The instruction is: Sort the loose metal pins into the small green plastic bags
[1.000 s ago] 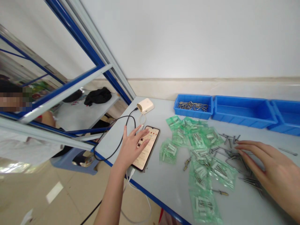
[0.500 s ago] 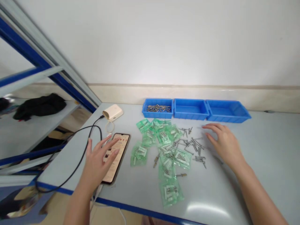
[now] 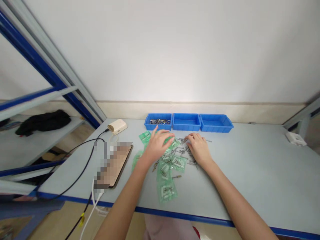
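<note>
My left hand (image 3: 157, 145) lies flat, fingers spread, on a heap of small green plastic bags (image 3: 167, 173) holding metal parts. My right hand (image 3: 198, 148) rests palm down, fingers apart, on a scatter of loose metal pins (image 3: 186, 154) just right of the bags. Neither hand visibly holds anything. Behind the hands stand three blue bins in a row; the left bin (image 3: 158, 121) contains metal pins, the middle bin (image 3: 186, 121) and the right bin (image 3: 216, 122) look empty.
A phone (image 3: 115, 165) lies on the grey table (image 3: 250, 173) to the left, cabled to a cream power bank (image 3: 117, 126). A black cable (image 3: 82, 166) loops over the table's left edge. A small white object (image 3: 296, 138) sits far right. A blue frame stands at left.
My left hand left the phone and moved right onto the green bags. My right hand slid left onto the loose pins. The view swung right and pulled back.
</note>
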### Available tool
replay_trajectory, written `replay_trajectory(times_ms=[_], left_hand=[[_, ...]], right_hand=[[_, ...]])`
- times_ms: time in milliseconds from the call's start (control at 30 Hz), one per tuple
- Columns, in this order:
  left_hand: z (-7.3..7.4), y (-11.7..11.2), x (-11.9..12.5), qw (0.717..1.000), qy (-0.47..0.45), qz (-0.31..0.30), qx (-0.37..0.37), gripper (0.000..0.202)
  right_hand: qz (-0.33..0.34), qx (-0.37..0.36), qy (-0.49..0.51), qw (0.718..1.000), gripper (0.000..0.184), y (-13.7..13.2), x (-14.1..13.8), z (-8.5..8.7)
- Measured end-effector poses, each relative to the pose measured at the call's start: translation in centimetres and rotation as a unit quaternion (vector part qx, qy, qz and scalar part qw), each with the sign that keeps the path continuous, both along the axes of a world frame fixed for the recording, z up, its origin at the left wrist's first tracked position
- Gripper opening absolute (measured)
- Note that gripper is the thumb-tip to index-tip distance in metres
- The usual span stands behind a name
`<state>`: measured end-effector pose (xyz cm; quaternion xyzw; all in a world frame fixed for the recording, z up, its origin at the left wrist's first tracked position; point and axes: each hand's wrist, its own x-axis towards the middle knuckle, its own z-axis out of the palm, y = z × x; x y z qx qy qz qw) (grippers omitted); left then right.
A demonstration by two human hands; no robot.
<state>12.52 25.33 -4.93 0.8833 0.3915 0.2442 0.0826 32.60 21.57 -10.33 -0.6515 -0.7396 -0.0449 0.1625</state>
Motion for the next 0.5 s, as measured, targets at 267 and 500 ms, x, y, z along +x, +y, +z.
replay_trajectory(times_ms=[267, 500], left_hand=[[-3.7, 0.7, 3.8, 0.998, -0.017, -0.020, 0.054, 0.022], [-4.6, 0.4, 3.3, 0.996, 0.040, -0.008, 0.080, 0.019]], right_hand=[[-0.034, -0.014, 0.067, 0.997, 0.012, 0.9, 1.0, -0.5], [0.026, -0.007, -0.016, 1.000, 0.016, 0.6, 1.0, -1.1]])
